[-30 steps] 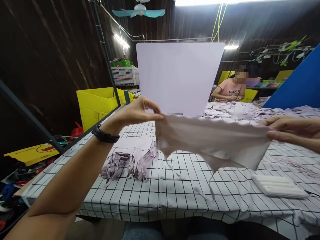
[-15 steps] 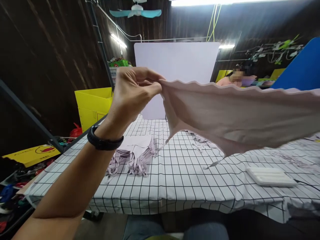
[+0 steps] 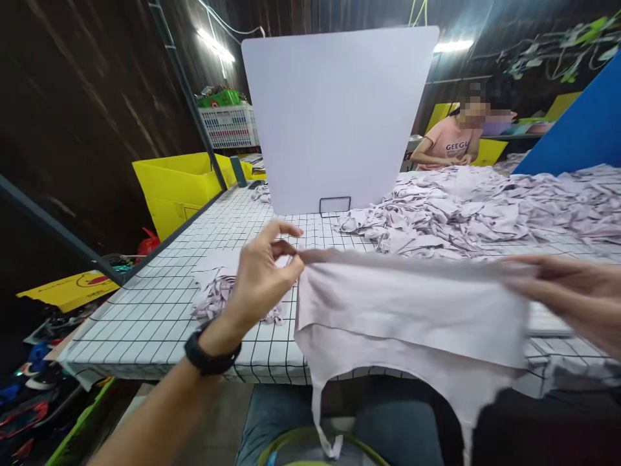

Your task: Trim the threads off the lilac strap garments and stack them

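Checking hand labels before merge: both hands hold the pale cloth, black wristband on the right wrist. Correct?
One slip: the head view shows the black wristband on the left wrist. The left hand and right hand do hold the pale cloth.

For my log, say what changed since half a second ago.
The left hand and garment came down, its straps now showing below the near edge of the table; the right hand came back into view, holding the garment's other end. The left hand kept its grip; the white board stayed put.
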### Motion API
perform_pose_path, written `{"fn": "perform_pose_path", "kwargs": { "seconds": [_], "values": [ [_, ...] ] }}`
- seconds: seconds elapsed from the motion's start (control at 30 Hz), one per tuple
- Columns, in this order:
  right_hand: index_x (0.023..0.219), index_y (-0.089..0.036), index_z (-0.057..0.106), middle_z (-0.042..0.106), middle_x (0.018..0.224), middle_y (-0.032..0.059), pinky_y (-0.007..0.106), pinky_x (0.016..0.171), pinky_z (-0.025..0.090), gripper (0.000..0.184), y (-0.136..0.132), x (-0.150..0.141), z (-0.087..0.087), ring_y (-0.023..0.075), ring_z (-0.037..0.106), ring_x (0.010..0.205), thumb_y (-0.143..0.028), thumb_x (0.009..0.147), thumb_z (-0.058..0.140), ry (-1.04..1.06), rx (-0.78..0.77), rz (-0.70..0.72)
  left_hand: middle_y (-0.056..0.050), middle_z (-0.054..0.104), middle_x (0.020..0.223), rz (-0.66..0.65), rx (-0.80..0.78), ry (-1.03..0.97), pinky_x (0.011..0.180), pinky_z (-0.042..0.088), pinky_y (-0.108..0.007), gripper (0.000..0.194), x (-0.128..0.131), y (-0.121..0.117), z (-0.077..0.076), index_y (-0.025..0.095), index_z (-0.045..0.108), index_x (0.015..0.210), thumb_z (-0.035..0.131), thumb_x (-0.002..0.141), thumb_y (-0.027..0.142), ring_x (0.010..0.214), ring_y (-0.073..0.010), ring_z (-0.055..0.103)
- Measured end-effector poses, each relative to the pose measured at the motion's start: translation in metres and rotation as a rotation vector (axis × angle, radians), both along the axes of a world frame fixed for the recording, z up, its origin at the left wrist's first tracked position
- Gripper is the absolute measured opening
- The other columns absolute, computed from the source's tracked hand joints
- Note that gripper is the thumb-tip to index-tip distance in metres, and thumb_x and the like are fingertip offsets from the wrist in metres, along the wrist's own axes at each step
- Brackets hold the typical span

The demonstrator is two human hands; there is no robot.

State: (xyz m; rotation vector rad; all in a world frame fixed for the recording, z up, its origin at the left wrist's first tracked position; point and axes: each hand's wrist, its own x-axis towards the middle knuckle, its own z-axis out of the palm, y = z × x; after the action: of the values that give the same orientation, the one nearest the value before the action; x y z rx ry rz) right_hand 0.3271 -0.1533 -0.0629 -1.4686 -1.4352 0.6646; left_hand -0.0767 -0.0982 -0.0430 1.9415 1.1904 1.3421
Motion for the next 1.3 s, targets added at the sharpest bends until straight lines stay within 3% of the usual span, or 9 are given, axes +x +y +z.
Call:
{"fn": "perform_pose_path", "kwargs": {
  "seconds": [0.2,0.37,0.47,0.57,0.67,0.73,0.8,1.03,1.3],
  "values": [
    [0.078,-0.020,0.073,0.072,0.077,0.0081,0.037,0.063,0.052,0.041,0.083,-0.036,-0.083,0.0265,0.067,0.072,-0.059,0.071,0.077,-0.135,-0.248,0.146,-0.008,0.067,0.108,0.152,-0.158,0.561,0.081,0.057,-0.033,0.028,0.023,0.064,-0.109,0.019,0.056,0.100,0.052,0.081,-0.001,0.084,-0.0184,0.069],
    [0.068,-0.022,0.065,0.060,0.056,-0.0001,0.033,0.059,0.044,0.013,0.134,-0.046,-0.113,0.0203,0.056,0.057,-0.033,0.067,0.073,-0.280,-0.200,0.003,-0.014,0.063,0.115,0.146,-0.188,0.760,0.083,0.055,-0.036,0.039,0.035,0.091,-0.131,0.016,0.057,0.099,0.042,0.077,-0.011,0.092,-0.0235,0.068],
    [0.076,-0.023,0.065,0.067,0.070,0.0024,0.034,0.066,0.048,0.009,0.137,-0.053,-0.118,0.0208,0.060,0.063,-0.027,0.069,0.069,-0.319,-0.133,-0.105,-0.019,0.057,0.132,0.141,-0.201,0.859,0.088,0.054,-0.043,0.042,0.047,0.087,-0.131,0.013,0.059,0.100,0.039,0.074,-0.014,0.101,-0.0274,0.067],
    [0.087,-0.022,0.068,0.073,0.089,0.0075,0.034,0.073,0.052,0.014,0.098,-0.059,-0.119,0.0233,0.066,0.076,-0.033,0.079,0.063,-0.337,-0.058,-0.222,-0.020,0.052,0.143,0.029,-0.091,0.918,0.101,0.050,-0.050,0.039,0.067,0.073,-0.134,0.012,0.061,0.105,0.042,0.079,-0.010,0.121,-0.0327,0.058],
    [0.086,-0.023,0.070,0.075,0.083,0.0066,0.031,0.069,0.053,0.028,0.024,-0.064,-0.126,0.0245,0.069,0.077,-0.049,0.088,0.062,-0.333,-0.040,-0.348,-0.015,0.059,0.138,-0.286,0.074,0.865,0.104,0.051,-0.045,0.037,0.094,0.056,-0.141,0.013,0.062,0.113,0.046,0.085,-0.004,0.124,-0.0289,0.057],
    [0.073,-0.024,0.071,0.072,0.067,0.0040,0.028,0.061,0.051,0.040,-0.024,-0.066,-0.138,0.0222,0.068,0.064,-0.059,0.088,0.062,-0.284,-0.142,-0.508,-0.013,0.059,0.141,-0.479,0.146,0.786,0.109,0.050,-0.041,0.040,0.113,0.049,-0.145,0.014,0.060,0.122,0.047,0.087,-0.002,0.127,-0.0258,0.056],
    [0.066,-0.023,0.072,0.072,0.061,0.0045,0.028,0.053,0.051,0.048,-0.059,-0.071,-0.155,0.0222,0.068,0.056,-0.066,0.085,0.061,-0.201,-0.307,-0.438,-0.013,0.056,0.147,-0.596,0.184,0.733,0.116,0.044,-0.042,0.044,0.131,0.045,-0.150,0.015,0.056,0.131,0.046,0.091,0.000,0.135,-0.0248,0.052],
    [0.076,-0.018,0.073,0.076,0.079,0.0098,0.032,0.071,0.058,0.061,-0.061,-0.103,-0.203,0.0257,0.071,0.075,-0.078,0.079,0.061,0.093,-0.317,-0.122,-0.017,0.050,0.152,-0.694,0.110,0.783,0.124,0.032,-0.051,0.045,0.166,0.035,-0.166,0.014,0.051,0.141,0.047,0.105,0.040,0.146,-0.0300,0.043],
    [0.074,-0.023,0.073,0.070,0.074,0.0059,0.034,0.079,0.050,0.045,-0.123,-0.113,-0.197,0.0231,0.067,0.077,-0.060,0.094,0.056,-0.035,-0.248,-0.145,-0.018,0.039,0.161,-0.670,0.116,0.818,0.127,0.024,-0.051,0.059,0.163,0.032,-0.176,0.016,0.043,0.150,0.046,0.103,0.051,0.153,-0.0289,0.031]
  ]
}}
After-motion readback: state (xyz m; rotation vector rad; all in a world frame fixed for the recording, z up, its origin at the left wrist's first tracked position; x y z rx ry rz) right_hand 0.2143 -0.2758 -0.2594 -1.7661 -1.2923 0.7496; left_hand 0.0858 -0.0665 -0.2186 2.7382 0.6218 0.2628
